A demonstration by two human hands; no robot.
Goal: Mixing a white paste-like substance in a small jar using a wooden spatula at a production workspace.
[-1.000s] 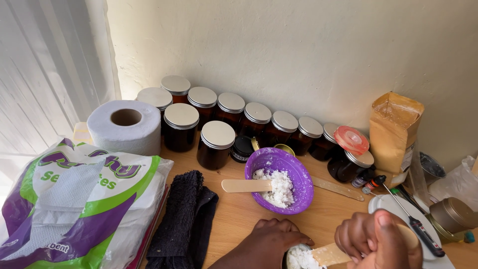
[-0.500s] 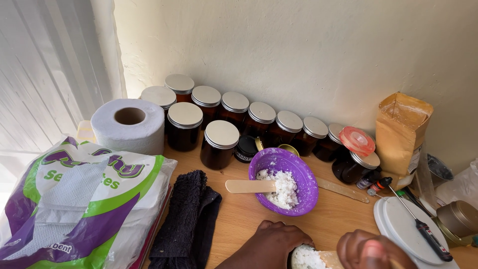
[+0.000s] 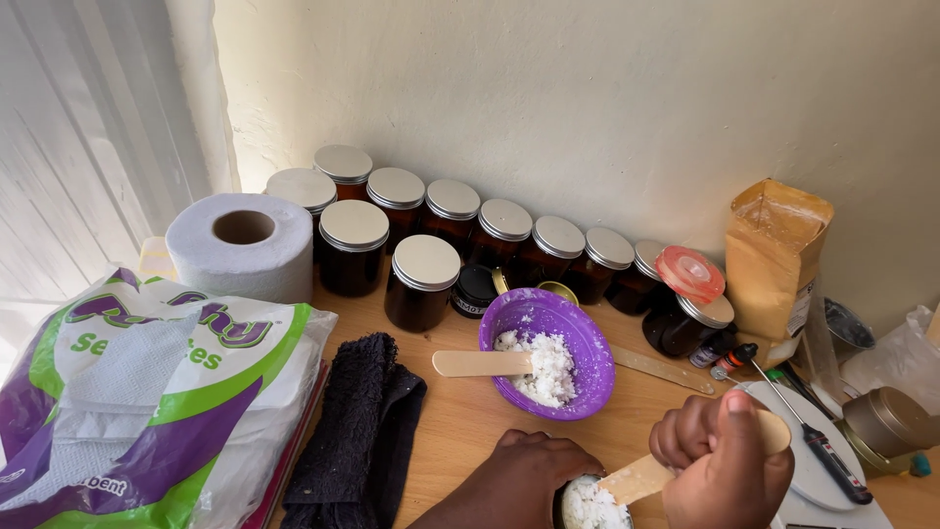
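My right hand (image 3: 723, 468) grips a flat wooden stick (image 3: 641, 478) whose lower end dips into white waxy flakes inside a small dark jar (image 3: 587, 504) at the bottom edge. My left hand (image 3: 524, 482) wraps around that jar from the left and steadies it. Just behind the hands stands a purple bowl (image 3: 586, 343) holding more white flakes, with a second wooden stick (image 3: 480, 363) resting across its left rim.
A row of amber jars with silver lids (image 3: 426, 264) lines the wall. A toilet roll (image 3: 243, 245), a purple-green plastic pack (image 3: 147, 402) and a black cloth (image 3: 357, 431) lie left. A tan paper bag (image 3: 774, 255), a white scale (image 3: 798, 456) and a probe thermometer (image 3: 803, 431) sit right.
The view has tilted and shifted, bringing my right hand and its stick back up into sight. The stick stays in the jar; my left hand remains on it.
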